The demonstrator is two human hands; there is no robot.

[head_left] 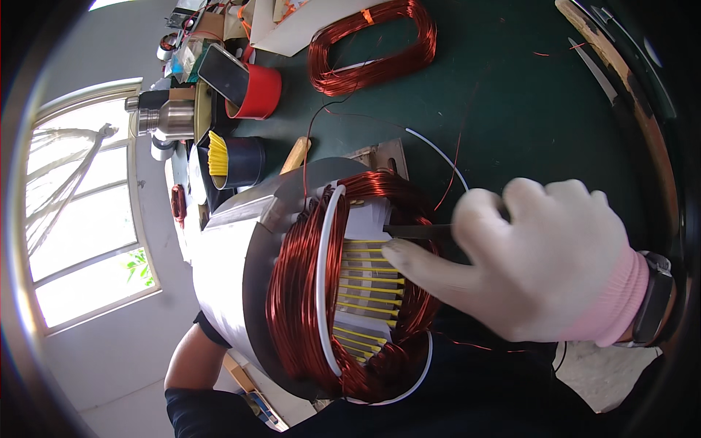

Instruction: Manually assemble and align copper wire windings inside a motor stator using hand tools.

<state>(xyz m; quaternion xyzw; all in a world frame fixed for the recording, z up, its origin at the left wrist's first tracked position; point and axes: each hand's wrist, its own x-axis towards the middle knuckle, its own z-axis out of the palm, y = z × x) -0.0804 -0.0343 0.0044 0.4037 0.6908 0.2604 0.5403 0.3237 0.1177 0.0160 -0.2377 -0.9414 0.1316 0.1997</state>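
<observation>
My right hand (pixel 544 263), in a white glove with a pink cuff, is closed around a dark flat blade-like tool (pixel 416 231). The tool's tip reaches into the bore of a motor stator (pixel 226 248), beside white insulating paper (pixel 369 219). One finger lies against the ends of yellow slot strips (pixel 369 296) lining the bore. Thick bundles of enamelled copper wire (pixel 296 292) loop around the stator's end, with a white sleeve (pixel 327 285) curving across them. My left forearm (pixel 196 358) passes behind the stator, which hides my left hand.
On the green table lies an oval coil of copper wire (pixel 319 62). A red cup (pixel 264 91) holding a phone (pixel 223 73), a dark cup (pixel 244 162) of yellow strips and a steel bottle (pixel 175 119) stand left. A pointed blade (pixel 595 73) lies far right.
</observation>
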